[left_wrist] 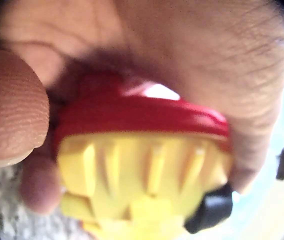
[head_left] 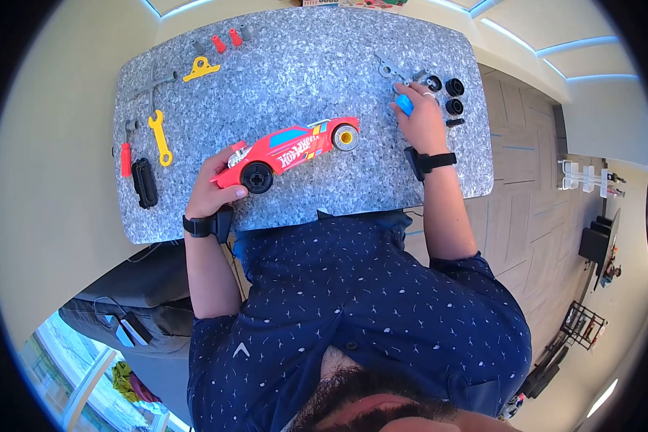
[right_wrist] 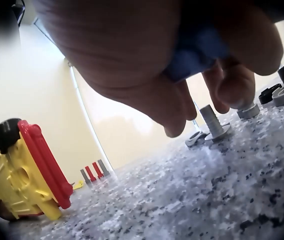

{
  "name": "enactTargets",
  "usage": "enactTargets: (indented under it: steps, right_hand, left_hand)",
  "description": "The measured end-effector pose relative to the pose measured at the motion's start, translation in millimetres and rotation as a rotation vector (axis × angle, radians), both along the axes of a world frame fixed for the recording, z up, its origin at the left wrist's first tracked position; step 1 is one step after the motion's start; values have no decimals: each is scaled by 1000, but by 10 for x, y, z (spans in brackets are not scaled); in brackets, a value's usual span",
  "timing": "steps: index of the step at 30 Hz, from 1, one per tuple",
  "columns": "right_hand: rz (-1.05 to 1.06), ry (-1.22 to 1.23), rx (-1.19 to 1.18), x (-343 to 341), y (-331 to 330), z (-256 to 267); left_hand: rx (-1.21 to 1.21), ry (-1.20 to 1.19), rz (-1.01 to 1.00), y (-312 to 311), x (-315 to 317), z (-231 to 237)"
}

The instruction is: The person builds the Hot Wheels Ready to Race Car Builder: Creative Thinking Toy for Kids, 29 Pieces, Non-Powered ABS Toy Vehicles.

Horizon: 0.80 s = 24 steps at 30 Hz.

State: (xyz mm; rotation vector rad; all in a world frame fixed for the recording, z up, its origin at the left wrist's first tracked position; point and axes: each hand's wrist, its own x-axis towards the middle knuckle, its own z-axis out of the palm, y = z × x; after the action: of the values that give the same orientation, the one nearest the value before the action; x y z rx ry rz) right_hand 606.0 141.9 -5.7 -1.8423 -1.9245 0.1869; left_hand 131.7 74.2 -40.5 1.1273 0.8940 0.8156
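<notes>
My left hand (head_left: 210,189) grips one end of a red toy car (head_left: 284,150) marked Hot Wheels, beside its black wheel (head_left: 257,178). Ribbed yellow plastic of the underside (left_wrist: 147,165) faces the left wrist camera. A small blue piece (head_left: 405,105), its full shape hidden, is held in my right hand (head_left: 423,121), over loose parts at the table's right side. In the right wrist view, fingertips of that hand are right at a small grey ring (right_wrist: 248,111). A grey plastic screw (right_wrist: 212,122) stands upright on its head close by.
Black wheels (head_left: 454,87) lie beyond my right hand, near a grey flat part (head_left: 387,68). On the left of the speckled table (head_left: 302,65) are a yellow wrench (head_left: 160,138), a yellow bracket (head_left: 201,68), a red-handled tool (head_left: 126,160), a black part (head_left: 145,183) and red pegs (head_left: 235,37).
</notes>
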Motion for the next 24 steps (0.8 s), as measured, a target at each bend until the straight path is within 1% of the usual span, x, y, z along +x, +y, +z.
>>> enactTargets:
  steps: [3,6,9,12,15,19,24]
  right_hand:
    - [-10,-24,-1,-24,1,-12]
    - [-115,38,-127,-55,-83,264]
    - [-227,-5,-61,2,-114,279]
    - [-180,-76,32,139,-62,62]
    - [-128,-111,49,260,51,-154]
    - [-153,-87,-1,270,97,-111]
    - [-187,-63,-64,240,101,-14]
  left_hand:
    - [27,-1,14,-12,19,12]
    - [41,3,5,-9,10,26]
    - [35,-14,0,-2,12,-1]
    - [22,-20,-12,11,-16,-49]
    - [24,-28,-7,3,1,-47]
    - [28,21,-22,-1,-8,16]
    - [26,0,-2,0,20,28]
